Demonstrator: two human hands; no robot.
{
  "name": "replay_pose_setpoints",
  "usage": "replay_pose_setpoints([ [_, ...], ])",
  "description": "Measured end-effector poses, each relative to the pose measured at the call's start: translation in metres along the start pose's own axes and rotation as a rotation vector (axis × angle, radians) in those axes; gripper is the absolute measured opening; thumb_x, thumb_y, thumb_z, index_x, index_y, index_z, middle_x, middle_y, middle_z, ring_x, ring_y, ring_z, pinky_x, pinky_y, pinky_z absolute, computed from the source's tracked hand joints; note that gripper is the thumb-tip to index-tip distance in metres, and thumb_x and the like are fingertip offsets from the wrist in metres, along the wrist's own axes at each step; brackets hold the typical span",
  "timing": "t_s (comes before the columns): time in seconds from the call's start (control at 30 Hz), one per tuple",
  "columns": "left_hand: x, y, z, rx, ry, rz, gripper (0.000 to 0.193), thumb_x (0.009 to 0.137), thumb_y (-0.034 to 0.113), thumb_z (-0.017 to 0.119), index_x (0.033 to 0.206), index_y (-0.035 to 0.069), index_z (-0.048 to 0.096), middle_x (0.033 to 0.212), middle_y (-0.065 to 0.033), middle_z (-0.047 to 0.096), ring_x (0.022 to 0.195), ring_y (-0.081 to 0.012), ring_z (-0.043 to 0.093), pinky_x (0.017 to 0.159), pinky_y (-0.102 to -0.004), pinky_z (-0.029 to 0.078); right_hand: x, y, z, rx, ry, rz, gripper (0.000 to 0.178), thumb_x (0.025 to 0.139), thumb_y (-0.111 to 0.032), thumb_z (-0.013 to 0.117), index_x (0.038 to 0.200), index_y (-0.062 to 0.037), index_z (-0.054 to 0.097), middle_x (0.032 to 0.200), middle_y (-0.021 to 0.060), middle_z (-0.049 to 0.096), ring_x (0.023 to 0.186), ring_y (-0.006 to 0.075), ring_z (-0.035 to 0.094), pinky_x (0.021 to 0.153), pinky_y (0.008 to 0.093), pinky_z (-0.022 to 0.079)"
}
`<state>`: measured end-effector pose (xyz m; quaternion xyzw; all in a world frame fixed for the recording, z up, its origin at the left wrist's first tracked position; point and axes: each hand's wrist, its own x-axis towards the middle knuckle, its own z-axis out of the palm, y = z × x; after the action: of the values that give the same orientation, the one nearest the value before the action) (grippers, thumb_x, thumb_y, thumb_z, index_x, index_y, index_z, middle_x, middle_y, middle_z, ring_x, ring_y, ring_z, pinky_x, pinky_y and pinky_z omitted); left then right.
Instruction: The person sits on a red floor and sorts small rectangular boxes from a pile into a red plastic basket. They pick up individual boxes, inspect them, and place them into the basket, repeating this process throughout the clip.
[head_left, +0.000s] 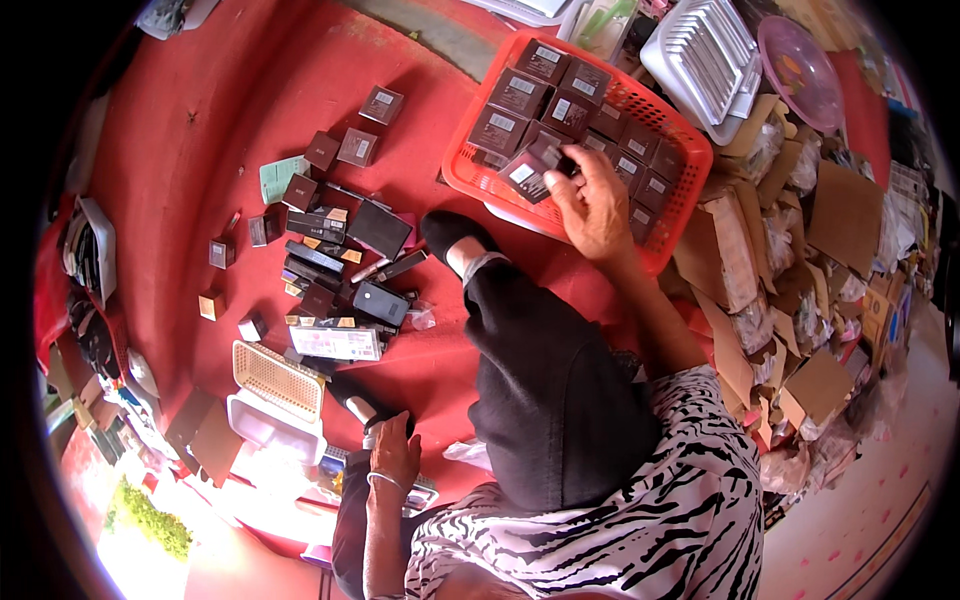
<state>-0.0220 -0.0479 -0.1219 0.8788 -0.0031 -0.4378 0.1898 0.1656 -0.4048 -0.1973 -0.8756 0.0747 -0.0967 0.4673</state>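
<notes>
My right hand (595, 205) is closed on a small dark brown box (533, 172) with a white label, pinched between thumb and fingers. It is at the left part of a red plastic basket (462, 155), where several similar brown boxes (522, 92) are packed in rows. Whether the held box touches those under it, I cannot tell. My left hand (395, 460), with a band at the wrist, lies on my left lower leg; its fingers are stretched out and hold nothing I can see.
Left of my feet, dark boxes (378, 230), a white carton (335, 343) and loose brown boxes (358, 147) lie scattered on the red floor covering (300, 80). A beige basket (270, 375) stands near my left foot. Opened cardboard cartons (850, 215) pile up at right, below a white rack (700, 50).
</notes>
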Motion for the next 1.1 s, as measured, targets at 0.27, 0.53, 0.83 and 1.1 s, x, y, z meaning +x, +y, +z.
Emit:
replay_pose_setpoints([
  [0.27, 0.000, -0.003, 0.000, 0.003, 0.003, 0.019, 0.042, 0.080, 0.010, 0.058, 0.120, 0.001, 0.046, 0.113, -0.0185, 0.052, 0.106, -0.0357, 0.049, 0.090, -0.0422, 0.041, -0.005, 0.011, -0.005, 0.585, -0.161, 0.621, 0.034, 0.087, -0.034, 0.058, 0.083, -0.0004, 0.060, 0.057, -0.0018, 0.048, 0.045, 0.0060, 0.043, 0.040, 0.0210, 0.032],
  [0.53, 0.002, -0.004, 0.002, 0.007, -0.005, 0.018, 0.042, 0.080, 0.009, 0.058, 0.119, 0.001, 0.046, 0.113, -0.0188, 0.052, 0.106, -0.0358, 0.049, 0.091, -0.0420, 0.041, -0.007, 0.024, 0.008, 0.582, -0.174, 0.800, 0.038, 0.085, -0.038, 0.060, 0.065, -0.0056, 0.053, 0.052, 0.0015, 0.048, 0.042, 0.0073, 0.045, 0.037, 0.0231, 0.032],
  [0.83, 0.002, -0.005, 0.000, -0.003, 0.015, -0.006, 0.043, 0.079, 0.008, 0.059, 0.119, 0.001, 0.047, 0.112, -0.0192, 0.053, 0.106, -0.0360, 0.049, 0.091, -0.0421, 0.041, -0.028, 0.008, 0.005, -0.096, -0.023, 0.367, 0.039, 0.083, -0.037, 0.060, 0.091, 0.0011, 0.055, 0.080, 0.0157, 0.061, 0.070, 0.0332, 0.060, 0.063, 0.0385, 0.047],
  [1.1, 0.001, -0.007, 0.004, 0.002, 0.019, -0.009, 0.043, 0.079, 0.009, 0.059, 0.120, 0.002, 0.046, 0.113, -0.0182, 0.052, 0.107, -0.0352, 0.049, 0.091, -0.0418, 0.041, -0.006, -0.041, 0.016, -0.661, -0.239, 0.051, 0.072, 0.072, -0.054, 0.065, 0.117, -0.0024, 0.042, 0.105, 0.0165, 0.050, 0.084, 0.0340, 0.060, 0.066, 0.0445, 0.051],
])
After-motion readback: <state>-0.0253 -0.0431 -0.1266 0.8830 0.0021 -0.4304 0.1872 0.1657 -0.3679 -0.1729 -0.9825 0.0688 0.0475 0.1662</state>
